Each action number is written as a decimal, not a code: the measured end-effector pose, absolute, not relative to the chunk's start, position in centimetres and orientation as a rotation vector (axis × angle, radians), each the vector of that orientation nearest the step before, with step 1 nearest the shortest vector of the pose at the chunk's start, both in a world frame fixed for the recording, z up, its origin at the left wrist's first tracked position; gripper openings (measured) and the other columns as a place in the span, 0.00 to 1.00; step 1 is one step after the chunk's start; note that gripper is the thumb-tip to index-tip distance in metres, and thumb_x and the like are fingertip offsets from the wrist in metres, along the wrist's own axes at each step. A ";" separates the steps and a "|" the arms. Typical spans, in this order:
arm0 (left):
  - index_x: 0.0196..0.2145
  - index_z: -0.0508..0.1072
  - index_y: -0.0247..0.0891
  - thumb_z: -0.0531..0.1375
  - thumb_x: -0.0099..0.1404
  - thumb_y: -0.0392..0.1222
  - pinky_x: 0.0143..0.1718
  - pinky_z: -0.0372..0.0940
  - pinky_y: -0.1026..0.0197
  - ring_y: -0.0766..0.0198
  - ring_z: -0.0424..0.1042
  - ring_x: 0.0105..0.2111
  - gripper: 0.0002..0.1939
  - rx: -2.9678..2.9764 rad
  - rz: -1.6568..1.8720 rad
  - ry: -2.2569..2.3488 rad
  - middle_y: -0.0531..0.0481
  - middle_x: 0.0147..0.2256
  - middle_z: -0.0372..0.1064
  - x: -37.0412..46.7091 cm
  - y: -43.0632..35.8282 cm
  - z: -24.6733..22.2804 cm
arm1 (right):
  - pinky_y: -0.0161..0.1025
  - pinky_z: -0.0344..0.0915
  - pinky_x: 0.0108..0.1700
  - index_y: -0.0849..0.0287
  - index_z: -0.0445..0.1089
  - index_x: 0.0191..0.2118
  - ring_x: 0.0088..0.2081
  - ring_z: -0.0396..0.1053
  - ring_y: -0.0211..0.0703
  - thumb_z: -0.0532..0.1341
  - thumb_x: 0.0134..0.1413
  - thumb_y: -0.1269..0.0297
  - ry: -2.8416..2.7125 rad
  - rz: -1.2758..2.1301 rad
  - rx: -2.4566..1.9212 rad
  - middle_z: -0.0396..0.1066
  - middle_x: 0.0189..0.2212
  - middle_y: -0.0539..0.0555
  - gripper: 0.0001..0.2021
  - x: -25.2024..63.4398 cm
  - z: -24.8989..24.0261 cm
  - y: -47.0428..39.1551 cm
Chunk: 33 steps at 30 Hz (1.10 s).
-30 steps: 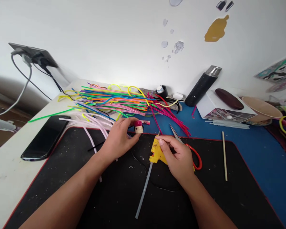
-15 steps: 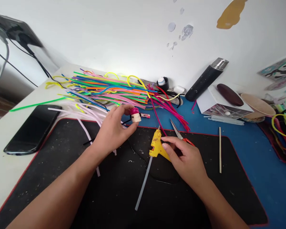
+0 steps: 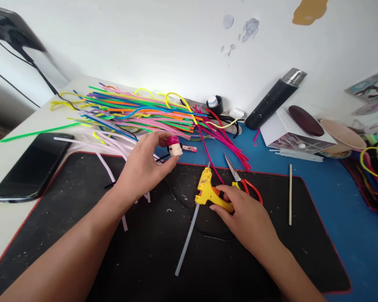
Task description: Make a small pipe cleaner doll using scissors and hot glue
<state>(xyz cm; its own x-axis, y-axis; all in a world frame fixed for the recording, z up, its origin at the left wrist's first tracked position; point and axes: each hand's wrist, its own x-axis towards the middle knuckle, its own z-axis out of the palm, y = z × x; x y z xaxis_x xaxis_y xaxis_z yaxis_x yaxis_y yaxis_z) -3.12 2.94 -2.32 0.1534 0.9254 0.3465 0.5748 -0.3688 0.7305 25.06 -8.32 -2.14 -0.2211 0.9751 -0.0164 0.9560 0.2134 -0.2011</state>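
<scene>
My left hand (image 3: 146,165) pinches a small figure head (image 3: 175,149) between thumb and fingers, above the mat's back edge. The head is wound from cream and magenta fuzzy stems, with black bits at its sides. A yellow glue gun (image 3: 204,186) lies on the black mat, nozzle toward the wall, with a clear glue stick (image 3: 187,241) sticking out of its rear. Around its handle are the thumb and fingers of my right hand (image 3: 244,214), the index finger by the orange trigger. Scissors (image 3: 234,170) with red and yellow handles lie just behind that hand.
Many coloured pipe cleaners (image 3: 138,111) are heaped along the wall. Pale lilac strips (image 3: 105,165) and a phone (image 3: 33,167) lie at left. A thin stick (image 3: 290,195) rests at right. Behind stand a dark flask (image 3: 275,98) and a white box (image 3: 282,130).
My right hand has slid from beside the glue gun's body down to its handle, its fingers now around it. My left hand still holds the small head. The view has shifted slightly.
</scene>
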 end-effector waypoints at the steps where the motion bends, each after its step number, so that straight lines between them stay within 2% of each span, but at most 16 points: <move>1: 0.54 0.73 0.43 0.67 0.67 0.43 0.53 0.71 0.50 0.52 0.78 0.49 0.19 2.010 1.093 1.425 0.48 0.47 0.78 -3.1 2.9 -2.4 | 0.46 0.78 0.38 0.54 0.75 0.56 0.43 0.84 0.55 0.72 0.64 0.59 -2.351 0.256 -1.855 0.84 0.45 0.54 0.17 25.1 -2.3 -8.3; 6: 0.54 0.73 0.42 0.66 0.67 0.45 0.54 0.71 0.49 0.51 0.78 0.49 0.19 2.033 1.066 1.428 0.47 0.47 0.78 -3.0 2.9 -2.5 | 0.47 0.79 0.44 0.57 0.76 0.59 0.44 0.83 0.54 0.63 0.74 0.60 -2.376 0.158 -1.612 0.84 0.44 0.58 0.14 25.4 -3.1 -8.6; 9: 0.54 0.73 0.42 0.66 0.67 0.45 0.54 0.71 0.48 0.51 0.78 0.49 0.19 2.038 1.060 1.435 0.47 0.47 0.78 -3.0 2.9 -2.4 | 0.46 0.79 0.46 0.59 0.76 0.59 0.42 0.83 0.52 0.61 0.77 0.60 -2.330 0.094 -1.485 0.84 0.43 0.59 0.14 25.6 -3.4 -8.7; 14: 0.54 0.73 0.43 0.66 0.67 0.44 0.54 0.71 0.49 0.51 0.78 0.49 0.19 2.031 1.067 1.435 0.47 0.47 0.78 -3.0 2.8 -2.3 | 0.43 0.78 0.44 0.58 0.77 0.57 0.39 0.82 0.49 0.64 0.73 0.63 -2.126 0.134 -1.425 0.84 0.41 0.58 0.12 25.7 -2.9 -9.1; 19: 0.54 0.72 0.42 0.65 0.67 0.44 0.54 0.71 0.48 0.50 0.78 0.49 0.19 2.038 1.066 1.417 0.46 0.47 0.78 -3.0 2.9 -2.3 | 0.42 0.76 0.38 0.53 0.79 0.55 0.36 0.80 0.48 0.69 0.68 0.64 -1.807 0.197 -1.509 0.83 0.40 0.55 0.13 26.2 -3.0 -10.9; 24: 0.53 0.72 0.42 0.65 0.67 0.44 0.53 0.70 0.48 0.50 0.78 0.49 0.18 2.035 1.061 1.432 0.46 0.47 0.78 -2.9 2.8 -2.1 | 0.44 0.77 0.39 0.53 0.80 0.55 0.38 0.79 0.50 0.70 0.67 0.63 -1.486 0.277 -1.568 0.82 0.43 0.56 0.13 26.5 -4.0 -12.1; 30: 0.54 0.72 0.42 0.65 0.67 0.44 0.54 0.71 0.48 0.50 0.78 0.49 0.18 2.061 1.040 1.432 0.46 0.47 0.78 -2.9 2.7 -2.1 | 0.41 0.74 0.35 0.54 0.79 0.55 0.34 0.77 0.47 0.69 0.68 0.63 -1.743 0.242 -1.550 0.80 0.37 0.54 0.12 25.9 -3.1 -11.7; 33: 0.54 0.72 0.41 0.65 0.67 0.44 0.54 0.71 0.48 0.50 0.77 0.49 0.19 2.084 1.018 1.418 0.45 0.47 0.78 -2.7 2.6 -2.0 | 0.41 0.74 0.36 0.54 0.77 0.55 0.34 0.78 0.46 0.68 0.70 0.63 -1.966 0.233 -1.467 0.81 0.37 0.54 0.12 24.9 -2.6 -11.3</move>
